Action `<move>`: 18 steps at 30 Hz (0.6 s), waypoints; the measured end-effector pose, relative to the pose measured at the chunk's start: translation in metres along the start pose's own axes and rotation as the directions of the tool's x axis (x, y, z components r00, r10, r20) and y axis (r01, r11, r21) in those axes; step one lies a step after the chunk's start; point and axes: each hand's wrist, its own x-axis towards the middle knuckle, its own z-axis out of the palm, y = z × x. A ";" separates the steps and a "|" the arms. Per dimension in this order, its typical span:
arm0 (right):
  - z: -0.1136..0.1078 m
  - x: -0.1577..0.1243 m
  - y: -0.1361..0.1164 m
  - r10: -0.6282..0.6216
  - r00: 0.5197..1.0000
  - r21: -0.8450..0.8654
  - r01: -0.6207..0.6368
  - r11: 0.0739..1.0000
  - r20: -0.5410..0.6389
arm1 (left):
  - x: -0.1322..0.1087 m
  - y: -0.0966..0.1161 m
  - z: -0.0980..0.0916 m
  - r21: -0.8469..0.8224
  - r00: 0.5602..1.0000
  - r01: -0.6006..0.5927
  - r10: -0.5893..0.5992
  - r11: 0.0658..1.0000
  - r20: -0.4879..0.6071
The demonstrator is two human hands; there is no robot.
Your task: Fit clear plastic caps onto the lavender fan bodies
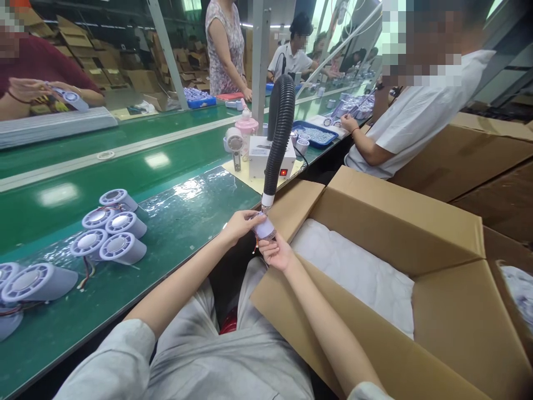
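Between my two hands is a small lavender fan housing (pixel 265 228) with thin coloured wires hanging from its lower left side. My left hand (pixel 241 225) grips its upper part, thumb across the top. From below and the right, my right hand (pixel 276 251) has its fingers curled round the lower end. Right above the housing is the white tip of a black corrugated hose (pixel 278 144); whether they touch I cannot tell. The hose rises beside a white box with a lit red switch (pixel 270 158). Several similar lavender housings (pixel 122 248) with wires stand on the green bench to the left.
An open cardboard box (pixel 400 216) with white padding (pixel 353 272) is close on my right. A handheld fan (pixel 235 145) and a pink bottle (pixel 246 129) stand by the white box. Beyond is a blue tray (pixel 318 135). Co-workers sit at right (pixel 416 116) and across the bench.
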 end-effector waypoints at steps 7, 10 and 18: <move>-0.001 0.008 -0.006 0.034 0.998 -0.006 -0.033 0.999 0.051 | 0.001 0.003 -0.002 0.092 0.994 -0.090 0.094 0.992 -0.046; -0.004 0.009 -0.009 0.033 0.998 -0.014 -0.032 0.999 0.059 | 0.004 0.005 -0.001 0.102 0.994 -0.102 0.106 0.990 -0.035; -0.011 0.009 -0.020 0.019 0.999 -0.087 -0.015 0.996 0.049 | 0.008 0.005 0.002 0.086 0.996 -0.085 0.086 0.993 -0.009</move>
